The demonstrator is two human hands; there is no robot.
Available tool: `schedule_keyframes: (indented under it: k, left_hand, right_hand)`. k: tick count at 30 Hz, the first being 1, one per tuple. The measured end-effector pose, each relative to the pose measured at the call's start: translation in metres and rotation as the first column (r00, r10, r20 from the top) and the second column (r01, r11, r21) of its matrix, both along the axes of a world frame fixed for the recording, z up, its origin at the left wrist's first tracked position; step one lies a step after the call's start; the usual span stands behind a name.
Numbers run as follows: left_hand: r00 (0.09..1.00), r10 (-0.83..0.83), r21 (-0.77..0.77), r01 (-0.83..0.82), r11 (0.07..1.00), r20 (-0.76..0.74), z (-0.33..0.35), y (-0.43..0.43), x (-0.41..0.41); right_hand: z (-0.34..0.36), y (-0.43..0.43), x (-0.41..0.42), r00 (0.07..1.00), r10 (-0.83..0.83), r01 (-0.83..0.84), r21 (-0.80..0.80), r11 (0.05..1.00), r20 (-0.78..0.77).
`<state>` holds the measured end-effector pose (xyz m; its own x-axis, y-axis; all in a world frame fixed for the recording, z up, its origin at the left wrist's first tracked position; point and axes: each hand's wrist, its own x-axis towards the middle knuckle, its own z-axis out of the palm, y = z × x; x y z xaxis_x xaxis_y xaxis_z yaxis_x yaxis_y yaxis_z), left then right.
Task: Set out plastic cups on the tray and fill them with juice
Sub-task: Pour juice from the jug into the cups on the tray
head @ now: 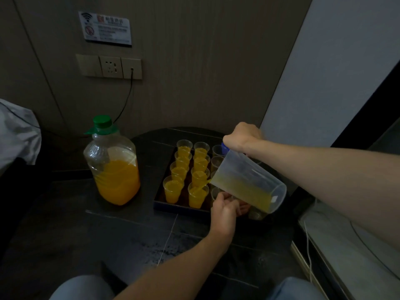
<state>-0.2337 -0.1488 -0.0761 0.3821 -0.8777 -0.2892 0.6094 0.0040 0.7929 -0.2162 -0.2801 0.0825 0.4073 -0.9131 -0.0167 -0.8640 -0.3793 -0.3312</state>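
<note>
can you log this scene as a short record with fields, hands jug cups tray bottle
right hand: grips the handle of the jug, which is tilted toward the tray
jug: clear plastic, part full of juice, a stream leaving the spout
cup being filled: nearest in the second column, almost full
left hand: holds the near empty cup beside it
filled cups: two left columns, four each, counting that one
tray: dark, rectangular
bottle: green cap, about half full, upright left of the tray
</note>
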Motion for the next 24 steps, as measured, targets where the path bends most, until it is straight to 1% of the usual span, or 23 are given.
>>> schedule_keyframes:
  k: [3, 7, 10, 14, 17, 19, 24]
  left_hand:
    - [0.999, 0.002, 0.02, -0.003, 1.0, 0.032, 0.002, 0.003, 0.001]
    - [0.996, 0.007, 0.041, -0.01, 0.999, 0.086, 0.007, 0.009, 0.006]
    - [0.989, -0.006, 0.057, -0.002, 0.998, 0.148, 0.01, 0.013, 0.011]
    - [0.977, -0.012, 0.07, -0.003, 0.998, 0.214, 0.021, 0.024, 0.017]
    - [0.965, 0.005, 0.082, -0.028, 0.996, 0.261, 0.034, 0.031, 0.025]
    - [0.954, 0.02, 0.081, -0.046, 0.996, 0.299, 0.047, 0.036, 0.033]
    - [0.906, 0.101, 0.039, -0.128, 0.991, 0.411, 0.084, 0.046, 0.064]
  right_hand:
    - [0.0, 0.001, -0.003, 1.0, -0.016, 0.016, 0.017, 1.0, 0.014]
    - [0.002, 0.002, -0.008, 0.995, -0.06, 0.056, 0.056, 0.997, 0.074]
    - [0.002, 0.004, -0.013, 0.991, -0.086, 0.08, 0.068, 0.995, 0.103]
    - [0.004, 0.008, -0.021, 0.978, -0.109, 0.086, 0.128, 0.988, 0.178]
    - [0.011, 0.011, -0.028, 0.96, -0.103, 0.057, 0.178, 0.982, 0.26]
    - [0.018, 0.012, -0.03, 0.936, -0.09, 0.022, 0.199, 0.98, 0.34]
    - [0.042, 0.02, -0.018, 0.837, -0.022, -0.118, 0.221, 0.968, 0.546]
